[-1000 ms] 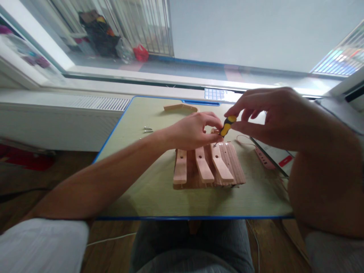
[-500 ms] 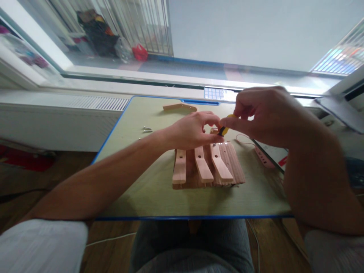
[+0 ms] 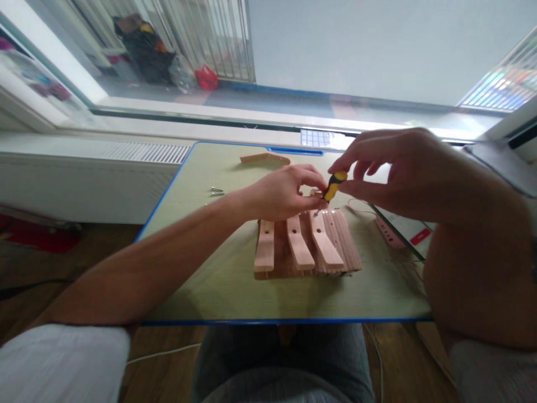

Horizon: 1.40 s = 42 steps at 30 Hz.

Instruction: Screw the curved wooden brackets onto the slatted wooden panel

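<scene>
A wooden rack with three pale hook pieces lies flat on the green table. My right hand pinches the yellow and black handle of a small screwdriver, whose tip points down at the far end of the right hook piece. My left hand has its fingers curled and pressed onto the rack's far end, right beside the screwdriver tip. What lies under those fingers is hidden.
A loose curved wooden piece lies at the table's far edge. Two or three metal screws sit at the left. A pink strip and a white sheet with red marks lie at the right. A window sill runs behind.
My right hand's fingers closed over the screwdriver handle half a second ago and have now shifted back, showing the handle again. The left hand and the rack stayed put.
</scene>
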### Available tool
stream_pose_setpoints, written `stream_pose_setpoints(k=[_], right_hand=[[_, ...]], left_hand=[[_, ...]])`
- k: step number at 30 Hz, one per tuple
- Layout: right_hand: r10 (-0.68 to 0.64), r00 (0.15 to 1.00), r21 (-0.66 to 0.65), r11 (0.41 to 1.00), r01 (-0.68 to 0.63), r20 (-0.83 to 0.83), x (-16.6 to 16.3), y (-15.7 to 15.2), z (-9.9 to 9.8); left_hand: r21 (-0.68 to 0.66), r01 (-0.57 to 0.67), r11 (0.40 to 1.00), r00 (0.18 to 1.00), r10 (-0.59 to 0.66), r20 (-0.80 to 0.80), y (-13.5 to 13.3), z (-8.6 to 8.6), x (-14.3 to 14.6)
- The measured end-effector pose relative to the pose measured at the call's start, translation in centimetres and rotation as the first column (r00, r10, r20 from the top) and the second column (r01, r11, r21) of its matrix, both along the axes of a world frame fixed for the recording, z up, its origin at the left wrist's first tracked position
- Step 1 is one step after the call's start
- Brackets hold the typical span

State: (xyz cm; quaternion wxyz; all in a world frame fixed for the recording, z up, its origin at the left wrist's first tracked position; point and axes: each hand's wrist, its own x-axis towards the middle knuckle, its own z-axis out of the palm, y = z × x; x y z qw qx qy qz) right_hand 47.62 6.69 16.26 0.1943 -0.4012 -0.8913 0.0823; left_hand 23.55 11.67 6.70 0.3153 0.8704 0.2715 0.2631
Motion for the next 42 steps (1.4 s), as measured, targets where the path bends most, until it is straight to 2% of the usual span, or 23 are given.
stream_pose_setpoints(k=[17,23,26,29,31,42], right_hand=[[-0.165,0.985,0.152,0.976,0.154,0.059,-1.2,0.7,-1.2],[-0.202,0.976,0.138,0.972,0.19,0.081,-1.1,0.7,-1.1],[-0.155,0.986,0.085,0.985,0.15,0.06,-0.8,0.5,-0.6],[0.002,1.0,0.026,1.0,-0.001,-0.009,-0.5,0.4,-0.3],[0.062,0.998,0.018,0.998,-0.062,-0.015,-0.3,0.3,-0.3],[-0.077,0.996,0.099,0.993,0.072,0.05,-1.0,0.4,-0.8]], left_hand=[[0.017,-0.016,1.0,0.999,0.017,-0.033,0.0,0.1,0.0],[0.018,-0.019,1.0,1.0,0.019,-0.007,0.0,0.0,0.0],[0.004,-0.023,1.0,1.0,0.023,-0.001,0.0,-0.1,0.0],[-0.005,-0.016,1.0,1.0,0.016,0.008,0.1,-0.1,0.1],[-0.004,-0.01,1.0,1.0,0.01,0.011,0.0,-0.1,0.1],[0.012,-0.017,1.0,0.999,0.017,-0.048,-0.4,0.3,0.0]])
